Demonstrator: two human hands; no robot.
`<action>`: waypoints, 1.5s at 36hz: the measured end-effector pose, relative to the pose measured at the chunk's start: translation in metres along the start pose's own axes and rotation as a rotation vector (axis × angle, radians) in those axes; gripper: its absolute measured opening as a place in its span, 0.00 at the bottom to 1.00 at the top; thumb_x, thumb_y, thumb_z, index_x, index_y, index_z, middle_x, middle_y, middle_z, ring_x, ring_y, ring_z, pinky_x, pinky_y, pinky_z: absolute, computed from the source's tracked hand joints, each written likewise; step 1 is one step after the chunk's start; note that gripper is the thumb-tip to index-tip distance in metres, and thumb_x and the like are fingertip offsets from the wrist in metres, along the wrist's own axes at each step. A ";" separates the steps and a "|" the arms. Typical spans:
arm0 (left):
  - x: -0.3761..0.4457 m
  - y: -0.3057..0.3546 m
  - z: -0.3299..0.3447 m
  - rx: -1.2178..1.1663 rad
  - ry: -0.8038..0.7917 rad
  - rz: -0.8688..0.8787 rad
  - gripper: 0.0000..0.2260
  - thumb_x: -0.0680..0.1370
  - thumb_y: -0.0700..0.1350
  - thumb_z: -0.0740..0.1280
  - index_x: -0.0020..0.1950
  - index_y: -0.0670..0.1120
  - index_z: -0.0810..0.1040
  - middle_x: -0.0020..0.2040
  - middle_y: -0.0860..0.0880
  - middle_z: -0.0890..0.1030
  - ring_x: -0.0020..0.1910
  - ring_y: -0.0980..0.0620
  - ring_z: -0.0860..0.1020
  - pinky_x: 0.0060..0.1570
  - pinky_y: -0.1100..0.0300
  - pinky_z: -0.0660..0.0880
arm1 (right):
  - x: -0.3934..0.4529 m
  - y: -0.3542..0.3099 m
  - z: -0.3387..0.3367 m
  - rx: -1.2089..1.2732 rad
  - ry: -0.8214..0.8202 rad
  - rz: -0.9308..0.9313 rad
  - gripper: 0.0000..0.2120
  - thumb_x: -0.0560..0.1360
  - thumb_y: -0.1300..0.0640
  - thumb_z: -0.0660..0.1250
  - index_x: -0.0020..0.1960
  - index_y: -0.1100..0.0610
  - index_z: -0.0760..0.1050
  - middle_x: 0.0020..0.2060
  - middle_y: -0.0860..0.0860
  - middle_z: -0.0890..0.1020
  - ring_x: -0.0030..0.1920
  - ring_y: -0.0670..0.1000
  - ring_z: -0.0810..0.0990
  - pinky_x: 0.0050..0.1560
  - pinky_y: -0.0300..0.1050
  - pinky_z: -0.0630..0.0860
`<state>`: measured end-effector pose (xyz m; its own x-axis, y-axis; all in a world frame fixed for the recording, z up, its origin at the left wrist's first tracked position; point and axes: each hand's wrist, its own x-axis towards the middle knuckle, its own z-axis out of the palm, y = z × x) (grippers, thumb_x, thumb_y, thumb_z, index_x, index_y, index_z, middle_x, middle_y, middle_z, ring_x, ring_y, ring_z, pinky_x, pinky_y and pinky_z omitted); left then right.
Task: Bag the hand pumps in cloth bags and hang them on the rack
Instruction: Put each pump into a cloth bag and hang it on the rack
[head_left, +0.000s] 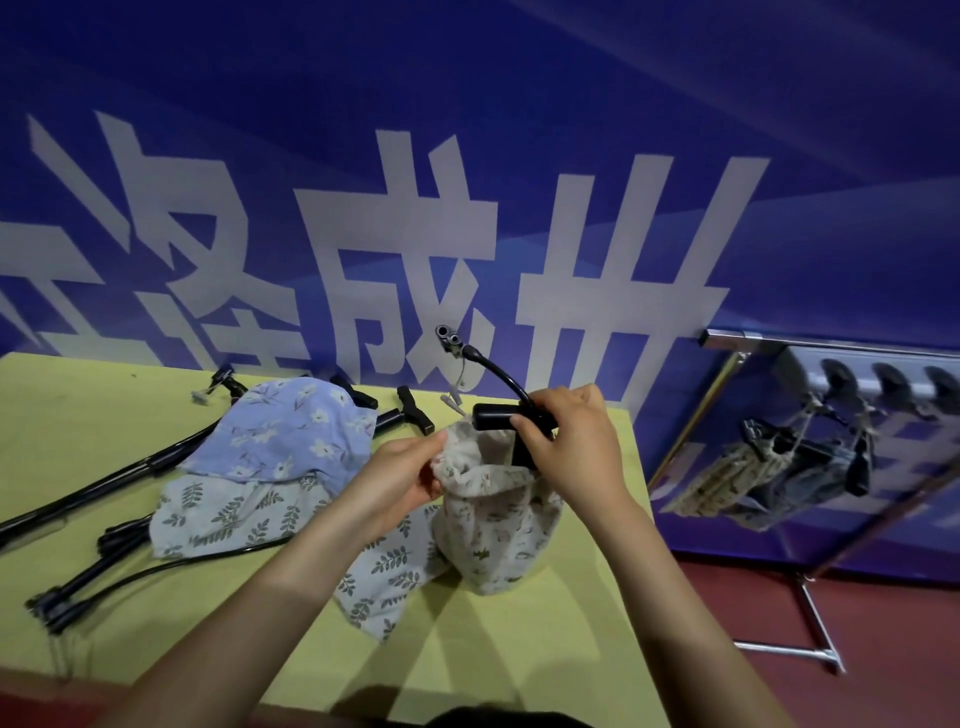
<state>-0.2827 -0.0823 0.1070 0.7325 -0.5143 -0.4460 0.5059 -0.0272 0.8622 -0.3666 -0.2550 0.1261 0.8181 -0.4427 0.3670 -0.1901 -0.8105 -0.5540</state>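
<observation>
Yellow-green table (156, 623), blue lettered wall (519, 104); left hand (400, 473) pinches bag (498, 530), right hand (566, 441) seemingly grips pump (493, 417).

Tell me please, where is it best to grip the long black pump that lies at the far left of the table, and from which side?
Probably the bare black tube of the long pump, taken from above. It lies flat and diagonal on the table, and this stretch is free, while its upper end runs under the blue floral bag. That is a judgement from its pose only.
</observation>
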 end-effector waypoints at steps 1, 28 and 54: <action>-0.001 -0.002 0.002 -0.027 0.019 -0.011 0.13 0.81 0.45 0.61 0.58 0.36 0.77 0.44 0.42 0.81 0.36 0.51 0.75 0.31 0.64 0.74 | -0.001 0.001 0.000 0.004 0.005 0.000 0.12 0.76 0.48 0.68 0.55 0.53 0.79 0.42 0.47 0.81 0.53 0.48 0.67 0.41 0.42 0.67; -0.023 -0.009 0.008 0.224 -0.120 0.479 0.06 0.81 0.42 0.61 0.52 0.44 0.77 0.60 0.48 0.80 0.59 0.49 0.78 0.47 0.56 0.79 | -0.025 -0.002 -0.001 0.068 0.078 -0.020 0.11 0.74 0.50 0.70 0.54 0.53 0.78 0.41 0.45 0.78 0.49 0.45 0.66 0.39 0.40 0.69; -0.018 -0.004 -0.017 0.785 0.017 0.815 0.12 0.75 0.53 0.64 0.53 0.52 0.83 0.47 0.59 0.83 0.48 0.60 0.79 0.44 0.63 0.76 | -0.024 -0.022 0.005 0.282 -0.185 -0.202 0.12 0.75 0.63 0.66 0.57 0.54 0.80 0.47 0.40 0.79 0.52 0.45 0.69 0.52 0.27 0.64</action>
<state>-0.2900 -0.0582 0.1078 0.7223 -0.6132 0.3199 -0.5469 -0.2233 0.8069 -0.3796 -0.2241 0.1258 0.9125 -0.1876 0.3635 0.1207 -0.7257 -0.6774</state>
